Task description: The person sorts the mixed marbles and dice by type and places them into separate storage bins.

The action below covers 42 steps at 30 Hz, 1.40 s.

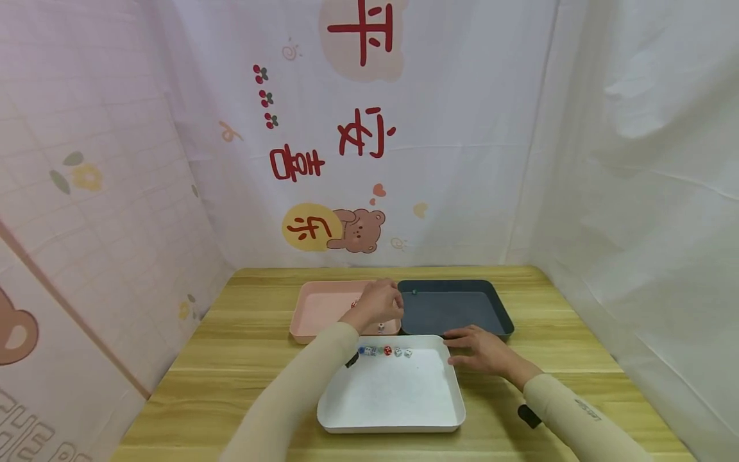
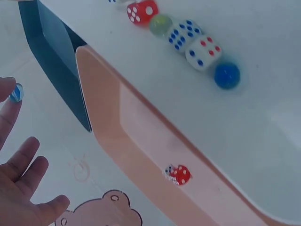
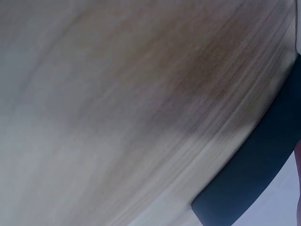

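My left hand (image 1: pixel 378 305) is above the inner edges of the pink tray (image 1: pixel 314 311) and the dark blue tray (image 1: pixel 456 314). Between thumb and finger it pinches a clear marble with blue streaks (image 2: pixel 17 92); the other fingers are spread. My right hand (image 1: pixel 482 350) rests at the upper right corner of the white tray (image 1: pixel 392 398), fingers extended by its rim. Along the white tray's far side runs a row with a blue marble (image 2: pixel 227 75), white dice (image 2: pixel 203 52), a pale green marble (image 2: pixel 161 25) and a red die (image 2: pixel 142 12).
The pink tray holds another red die (image 2: pixel 181 174) and small white dice. A small greenish marble (image 1: pixel 414 292) lies in the dark blue tray's far left corner. All three trays stand on a wooden table (image 1: pixel 231 385), with printed cloth (image 1: pixel 462 160) hanging behind and at the sides.
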Each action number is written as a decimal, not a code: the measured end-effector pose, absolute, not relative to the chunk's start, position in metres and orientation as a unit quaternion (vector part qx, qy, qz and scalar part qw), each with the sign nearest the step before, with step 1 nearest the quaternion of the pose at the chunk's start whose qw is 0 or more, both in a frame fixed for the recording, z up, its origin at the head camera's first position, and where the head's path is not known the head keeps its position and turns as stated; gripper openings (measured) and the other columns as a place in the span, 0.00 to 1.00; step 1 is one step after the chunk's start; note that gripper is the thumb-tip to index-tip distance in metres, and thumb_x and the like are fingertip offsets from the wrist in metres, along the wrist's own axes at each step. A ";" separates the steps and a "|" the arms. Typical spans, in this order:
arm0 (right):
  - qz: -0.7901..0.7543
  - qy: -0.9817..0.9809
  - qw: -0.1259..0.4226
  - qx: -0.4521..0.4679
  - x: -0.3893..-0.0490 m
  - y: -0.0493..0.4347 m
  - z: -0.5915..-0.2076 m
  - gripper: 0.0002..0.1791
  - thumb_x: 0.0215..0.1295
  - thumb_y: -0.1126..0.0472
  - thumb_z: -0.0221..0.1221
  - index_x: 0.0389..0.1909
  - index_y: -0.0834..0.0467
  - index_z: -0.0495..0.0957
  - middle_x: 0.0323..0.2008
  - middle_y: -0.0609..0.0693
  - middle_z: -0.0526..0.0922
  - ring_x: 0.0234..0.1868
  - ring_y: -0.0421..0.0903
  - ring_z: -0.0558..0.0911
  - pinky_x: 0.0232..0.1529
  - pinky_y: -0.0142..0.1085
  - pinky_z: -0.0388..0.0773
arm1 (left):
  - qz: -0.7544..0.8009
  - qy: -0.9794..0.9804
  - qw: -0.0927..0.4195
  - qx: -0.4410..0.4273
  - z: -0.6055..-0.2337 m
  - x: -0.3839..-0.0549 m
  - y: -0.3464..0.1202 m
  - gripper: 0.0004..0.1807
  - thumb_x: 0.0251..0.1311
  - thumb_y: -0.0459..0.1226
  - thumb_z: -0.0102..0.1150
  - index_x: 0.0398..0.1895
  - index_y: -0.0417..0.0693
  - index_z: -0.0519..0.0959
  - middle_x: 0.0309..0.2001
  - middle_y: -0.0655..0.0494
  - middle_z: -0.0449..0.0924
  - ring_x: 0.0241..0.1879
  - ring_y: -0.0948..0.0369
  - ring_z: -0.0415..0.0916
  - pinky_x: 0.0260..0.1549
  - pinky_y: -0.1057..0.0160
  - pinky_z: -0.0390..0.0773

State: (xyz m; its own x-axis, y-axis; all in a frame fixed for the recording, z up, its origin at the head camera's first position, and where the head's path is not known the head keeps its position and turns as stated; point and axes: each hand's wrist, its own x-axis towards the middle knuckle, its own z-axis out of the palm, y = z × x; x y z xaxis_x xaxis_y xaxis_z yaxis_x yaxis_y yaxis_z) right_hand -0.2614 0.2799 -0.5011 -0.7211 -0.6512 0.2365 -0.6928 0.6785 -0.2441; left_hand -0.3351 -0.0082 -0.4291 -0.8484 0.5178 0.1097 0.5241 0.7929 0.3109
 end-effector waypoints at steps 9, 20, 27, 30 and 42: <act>0.157 -0.915 0.067 0.366 -0.262 0.283 -0.503 0.25 0.65 0.46 0.63 0.56 0.59 0.82 0.59 0.53 0.80 0.57 0.57 0.76 0.53 0.53 0.75 | -0.169 -0.944 0.021 -0.281 -0.447 -0.341 0.023 0.04 0.60 0.45 0.67 0.32 0.59 0.87 0.53 0.59 0.76 0.56 0.59 0.69 0.61 0.53 0.63; 0.151 -0.913 0.074 0.373 -0.264 0.281 -0.507 0.27 0.67 0.44 0.61 0.57 0.59 0.82 0.59 0.54 0.79 0.56 0.57 0.77 0.52 0.53 0.76 | -0.143 -0.945 0.035 -0.291 -0.450 -0.337 0.037 0.11 0.64 0.48 0.64 0.46 0.59 0.86 0.56 0.56 0.76 0.57 0.57 0.71 0.61 0.52 0.67; 0.153 -0.912 0.086 0.371 -0.263 0.281 -0.507 0.26 0.65 0.44 0.62 0.56 0.58 0.83 0.59 0.53 0.80 0.56 0.57 0.77 0.51 0.54 0.76 | -0.167 -0.940 0.005 -0.296 -0.446 -0.336 0.024 0.13 0.67 0.48 0.61 0.51 0.60 0.84 0.60 0.56 0.73 0.60 0.56 0.70 0.62 0.53 0.68; 0.157 -0.912 0.084 0.371 -0.263 0.281 -0.506 0.26 0.66 0.44 0.62 0.56 0.58 0.82 0.59 0.54 0.80 0.56 0.57 0.77 0.51 0.54 0.77 | -0.164 -0.942 -0.003 -0.292 -0.444 -0.338 0.020 0.13 0.66 0.49 0.62 0.51 0.61 0.84 0.61 0.56 0.73 0.61 0.56 0.69 0.63 0.52 0.66; 0.158 -0.917 0.057 0.361 -0.263 0.281 -0.504 0.26 0.66 0.45 0.62 0.57 0.59 0.82 0.60 0.54 0.79 0.57 0.58 0.76 0.53 0.54 0.75 | -0.192 -0.933 -0.010 -0.302 -0.434 -0.338 0.001 0.13 0.64 0.46 0.65 0.50 0.58 0.85 0.62 0.54 0.72 0.63 0.56 0.68 0.63 0.53 0.67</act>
